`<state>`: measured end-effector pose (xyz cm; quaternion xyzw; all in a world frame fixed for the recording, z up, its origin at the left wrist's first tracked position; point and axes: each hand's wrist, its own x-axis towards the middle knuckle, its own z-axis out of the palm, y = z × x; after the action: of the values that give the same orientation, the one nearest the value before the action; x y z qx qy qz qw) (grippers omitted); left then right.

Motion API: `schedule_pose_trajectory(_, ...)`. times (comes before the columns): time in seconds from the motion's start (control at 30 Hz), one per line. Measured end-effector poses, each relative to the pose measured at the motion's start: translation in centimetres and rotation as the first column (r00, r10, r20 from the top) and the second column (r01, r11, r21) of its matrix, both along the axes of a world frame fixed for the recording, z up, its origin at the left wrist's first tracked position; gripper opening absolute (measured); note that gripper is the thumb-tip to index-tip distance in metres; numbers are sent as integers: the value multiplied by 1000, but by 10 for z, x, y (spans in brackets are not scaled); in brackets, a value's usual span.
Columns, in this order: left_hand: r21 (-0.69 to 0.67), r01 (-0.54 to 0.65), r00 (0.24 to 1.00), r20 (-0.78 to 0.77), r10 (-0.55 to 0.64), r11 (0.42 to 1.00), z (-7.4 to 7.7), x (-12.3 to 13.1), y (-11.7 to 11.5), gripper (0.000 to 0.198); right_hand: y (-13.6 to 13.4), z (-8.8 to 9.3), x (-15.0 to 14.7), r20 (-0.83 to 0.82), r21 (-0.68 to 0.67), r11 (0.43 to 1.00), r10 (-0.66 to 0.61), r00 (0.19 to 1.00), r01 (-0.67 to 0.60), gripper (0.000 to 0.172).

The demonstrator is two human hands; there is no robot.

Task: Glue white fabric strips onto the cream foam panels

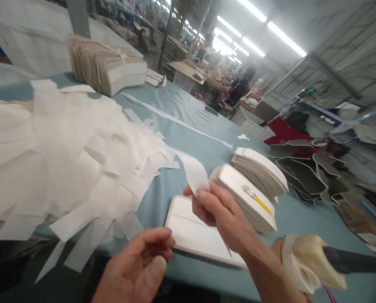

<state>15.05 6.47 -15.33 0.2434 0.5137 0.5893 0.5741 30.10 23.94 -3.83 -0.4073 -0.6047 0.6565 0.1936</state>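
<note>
My right hand (219,206) pinches a white fabric strip (192,166) between thumb and fingers; the strip curves up and away to the left. Below that hand lies a white padded panel (188,229) with rounded corners and a line along it, partly hidden by the hand. A thin pointed tip (228,250) shows under the right wrist; what it belongs to is hidden. Close to the panel's left edge, my left hand (137,265) has half-curled fingers, its thumb apart from them, with nothing visible in it.
A large heap of white strips (80,155) covers the table's left. Two stacks of panels (247,193) stand right, one bearing a yellow-handled brush (262,204). Behind is a tied bundle (125,75). A cloth-wrapped object with a dark handle (311,256) lies near my right forearm. People work farther back.
</note>
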Motion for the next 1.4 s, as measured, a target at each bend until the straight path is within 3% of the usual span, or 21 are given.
schedule_pose_trajectory(0.1,51,165,965,197,-171,985,17,50,22,83,-30,-4,40,97,-50,993,115,989,-111,45)
schedule_pose_trajectory(0.2,26,165,959,230,-166,986,27,78,30,93,-46,-5,75,277,-55,986,165,947,-156,43)
schedule_pose_trajectory(0.27,-73,154,960,246,-132,985,32,86,30,87,-50,-5,96,401,-86,973,231,886,-215,34)
schedule_pose_trajectory(0.33,-199,115,971,231,-68,973,36,91,29,68,-52,-7,113,441,-184,929,369,818,-321,28)
schedule_pose_trajectory(0.43,-250,63,998,44,-54,966,38,101,27,46,-54,-16,134,418,-257,877,480,771,-407,27)
schedule_pose_trajectory(0.6,-243,89,965,-220,-144,966,36,118,27,52,-62,-34,153,324,-153,947,318,891,-282,31)
schedule_pose_trajectory(0.7,-165,186,925,-303,-229,969,32,126,28,52,-65,-36,153,348,17,999,24,937,-32,38)
schedule_pose_trajectory(0.77,-157,223,912,-315,-263,962,28,130,29,52,-67,-34,149,370,141,984,-151,917,105,42)
schedule_pose_trajectory(0.8,-168,228,911,-310,-271,959,26,133,29,53,-68,-34,144,369,161,981,-165,915,112,41)
schedule_pose_trajectory(0.93,-214,238,935,-215,-283,947,17,145,31,62,-74,-39,123,325,67,998,-23,945,2,22)
schedule_pose_trajectory(1.0,-217,222,953,-156,-258,951,14,151,32,62,-76,-47,115,255,48,999,-31,966,19,18)
schedule_pose_trajectory(1.1,-178,197,971,-98,-216,964,12,158,35,59,-76,-57,110,188,50,996,-83,979,75,20)
schedule_pose_trajectory(1.2,-135,238,966,-66,-249,962,13,163,38,54,-68,-61,108,162,-13,994,-107,981,111,27)
schedule_pose_trajectory(1.4,-30,410,888,-217,-406,912,20,159,53,43,-39,-57,97,104,-48,995,-82,991,87,36)
